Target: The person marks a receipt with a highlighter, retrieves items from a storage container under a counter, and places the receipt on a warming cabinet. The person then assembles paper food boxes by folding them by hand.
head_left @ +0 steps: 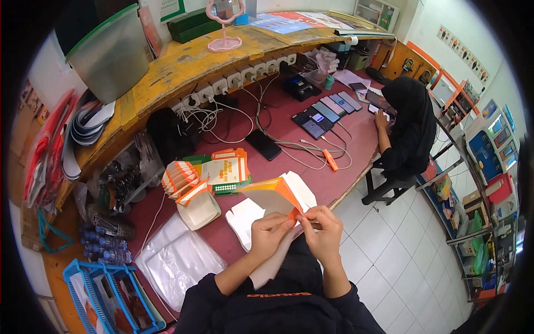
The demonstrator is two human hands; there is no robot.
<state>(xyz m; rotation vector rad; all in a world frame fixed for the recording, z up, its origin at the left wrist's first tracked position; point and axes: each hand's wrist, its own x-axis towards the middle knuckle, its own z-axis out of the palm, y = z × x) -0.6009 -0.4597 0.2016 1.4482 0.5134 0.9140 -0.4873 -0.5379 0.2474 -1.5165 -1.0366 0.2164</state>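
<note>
My left hand (270, 232) and my right hand (321, 229) meet in front of my body, fingers pinched on the edge of an orange and white cardboard food box (280, 193). The box is partly folded, its printed orange side turned away from me. Behind and beside it lies white unfolded card (240, 225); where one piece ends and another begins I cannot tell. To the left are a nested stack of folded orange boxes (181, 181), an open white-lined box (198, 211) and flat printed cartons (227, 171).
Clear plastic bags (178, 259) lie left on the red table (339, 186). A black phone (263, 145), tangled white cables (203, 114) and several more phones (325, 111) lie farther back. A blue rack (108, 295) stands lower left. Another person (409, 131) sits at the right.
</note>
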